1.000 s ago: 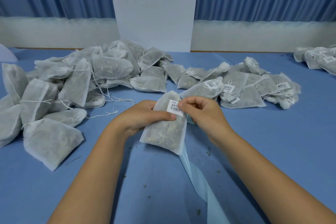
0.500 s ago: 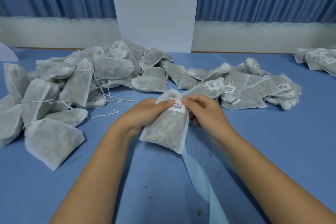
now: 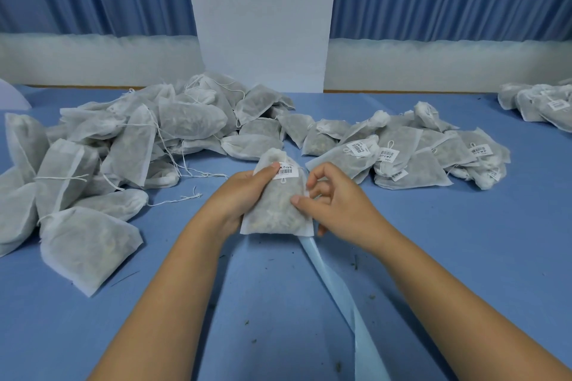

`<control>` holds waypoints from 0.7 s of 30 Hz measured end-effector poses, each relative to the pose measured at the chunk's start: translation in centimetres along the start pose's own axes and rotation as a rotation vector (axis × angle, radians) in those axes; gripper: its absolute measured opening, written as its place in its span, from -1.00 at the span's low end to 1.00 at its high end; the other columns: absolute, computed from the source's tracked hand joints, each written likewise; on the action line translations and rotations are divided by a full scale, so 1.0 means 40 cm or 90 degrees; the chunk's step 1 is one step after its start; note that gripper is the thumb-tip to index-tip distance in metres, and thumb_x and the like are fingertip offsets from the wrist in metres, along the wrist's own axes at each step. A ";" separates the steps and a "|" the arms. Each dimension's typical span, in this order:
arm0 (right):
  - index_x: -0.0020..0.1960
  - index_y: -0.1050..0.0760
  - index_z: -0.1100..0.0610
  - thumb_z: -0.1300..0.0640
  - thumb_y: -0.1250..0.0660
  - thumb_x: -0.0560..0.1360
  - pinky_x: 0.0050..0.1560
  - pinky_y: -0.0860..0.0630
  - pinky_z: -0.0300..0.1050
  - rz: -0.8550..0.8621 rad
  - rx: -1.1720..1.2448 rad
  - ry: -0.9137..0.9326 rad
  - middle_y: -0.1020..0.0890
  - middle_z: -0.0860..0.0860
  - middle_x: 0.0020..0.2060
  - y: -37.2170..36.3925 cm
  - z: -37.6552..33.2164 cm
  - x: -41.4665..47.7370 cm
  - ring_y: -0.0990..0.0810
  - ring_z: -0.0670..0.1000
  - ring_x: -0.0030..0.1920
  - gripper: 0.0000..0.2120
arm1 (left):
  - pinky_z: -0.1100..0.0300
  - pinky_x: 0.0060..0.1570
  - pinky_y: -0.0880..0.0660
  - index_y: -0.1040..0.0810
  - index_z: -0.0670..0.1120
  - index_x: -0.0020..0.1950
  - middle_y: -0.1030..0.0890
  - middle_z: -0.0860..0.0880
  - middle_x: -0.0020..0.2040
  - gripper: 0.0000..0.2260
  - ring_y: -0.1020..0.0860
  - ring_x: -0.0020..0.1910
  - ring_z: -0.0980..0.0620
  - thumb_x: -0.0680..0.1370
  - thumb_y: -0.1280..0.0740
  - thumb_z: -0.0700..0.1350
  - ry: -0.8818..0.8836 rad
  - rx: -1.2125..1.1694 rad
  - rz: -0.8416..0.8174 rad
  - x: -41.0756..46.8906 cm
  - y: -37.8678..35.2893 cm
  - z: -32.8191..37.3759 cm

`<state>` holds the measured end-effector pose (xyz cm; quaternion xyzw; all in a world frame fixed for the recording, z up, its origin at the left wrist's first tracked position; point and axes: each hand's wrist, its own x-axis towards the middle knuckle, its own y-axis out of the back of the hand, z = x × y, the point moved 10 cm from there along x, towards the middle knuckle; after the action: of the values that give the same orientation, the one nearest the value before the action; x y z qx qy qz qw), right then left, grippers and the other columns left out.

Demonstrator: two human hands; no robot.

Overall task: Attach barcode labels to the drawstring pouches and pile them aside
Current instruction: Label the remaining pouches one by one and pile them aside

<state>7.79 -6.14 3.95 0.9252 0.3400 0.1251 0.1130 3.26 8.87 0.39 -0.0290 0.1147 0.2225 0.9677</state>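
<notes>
I hold a white drawstring pouch (image 3: 275, 210) upright at the table's middle. A barcode label (image 3: 286, 171) sits stuck near its tied neck. My left hand (image 3: 244, 192) grips the pouch from the left, thumb tip beside the label. My right hand (image 3: 334, 204) holds the pouch's right edge, thumb on its front and fingers curled behind it. A pale blue backing strip (image 3: 337, 291) runs from under the pouch toward me.
A big heap of unlabelled pouches (image 3: 123, 145) covers the left of the blue table (image 3: 464, 241). Labelled pouches (image 3: 411, 155) lie piled at the right, more labelled pouches (image 3: 538, 102) at the far right edge. A white pillar (image 3: 263, 18) stands behind.
The label has gone from my right fingers onto the pouch near its neck. My right hand has left the label and dropped to the pouch's right edge.
</notes>
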 end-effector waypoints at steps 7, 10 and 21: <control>-0.17 -0.39 -0.10 0.20 -0.37 0.51 -0.32 -0.34 -0.38 0.091 -0.227 0.145 -0.58 -0.17 -0.34 0.062 -0.044 0.004 -0.41 -0.14 -0.43 -0.76 | 0.21 -0.34 -0.59 -0.68 -0.04 -0.02 -0.74 -0.01 -0.17 -0.56 -0.70 -0.25 0.05 0.55 -0.26 0.31 0.050 0.032 -0.029 0.002 -0.006 -0.025; -0.17 -0.53 -0.05 0.31 -0.31 0.51 -0.24 -0.39 -0.38 0.175 -0.157 0.182 -0.61 -0.15 -0.26 0.104 -0.070 -0.004 -0.50 -0.12 -0.31 -0.74 | 0.24 -0.43 -0.55 -0.68 -0.09 -0.21 -0.65 -0.07 -0.36 -0.48 -0.63 -0.43 0.04 0.58 -0.21 0.31 0.074 0.052 -0.020 0.000 0.003 -0.032; 0.24 -0.52 -0.17 0.29 -0.29 0.59 0.04 -0.61 -0.19 0.234 0.251 0.096 -0.56 -0.11 0.22 0.164 -0.031 0.011 -0.59 -0.14 0.18 -0.60 | 0.36 -0.55 -0.27 -0.62 -0.04 -0.23 -0.52 0.01 -0.34 -0.72 -0.39 -0.58 0.14 0.56 -0.35 0.11 0.002 0.299 0.092 0.025 0.092 -0.015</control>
<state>11.66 -10.55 7.13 0.9636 0.1916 0.1435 -0.1191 2.39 12.52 -0.45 0.2050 0.1662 0.2586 0.9292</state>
